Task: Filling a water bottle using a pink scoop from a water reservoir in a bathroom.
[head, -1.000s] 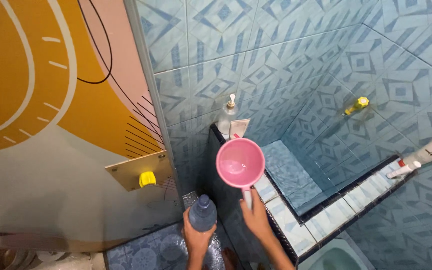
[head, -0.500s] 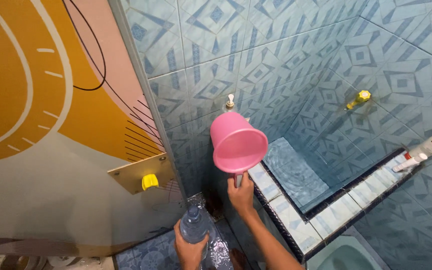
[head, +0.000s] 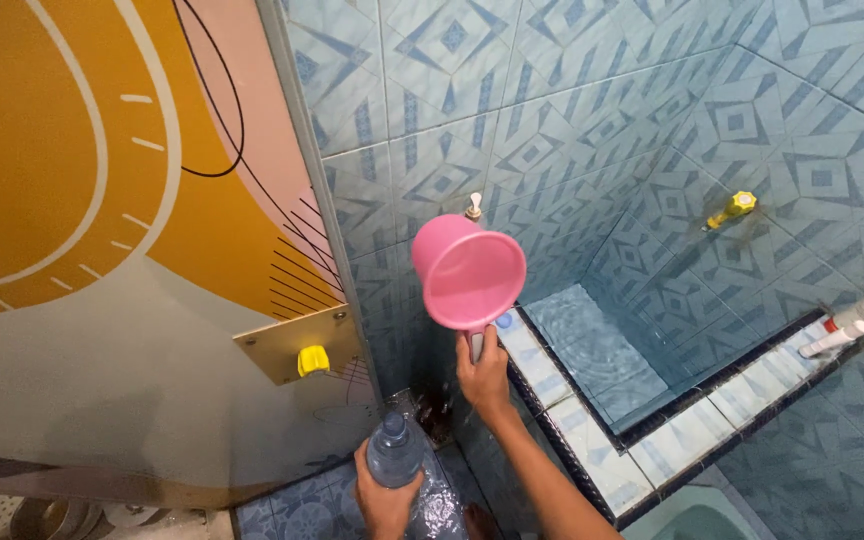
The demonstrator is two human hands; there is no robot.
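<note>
Dipper (head: pixel 472 275), pink, tilted, handle down in right hand (head: pixel 483 375) grip; bottle (head: pixel 394 452), upright in left hand (head: pixel 385 495) grip, lies below-left, mouth up.

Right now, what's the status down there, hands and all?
Right hand gripping pink dipper by its handle, tipped sideways. Left hand wrapped around blue bottle, low over wet floor. Water tank alongside; nothing between dipper and bottle.
</note>
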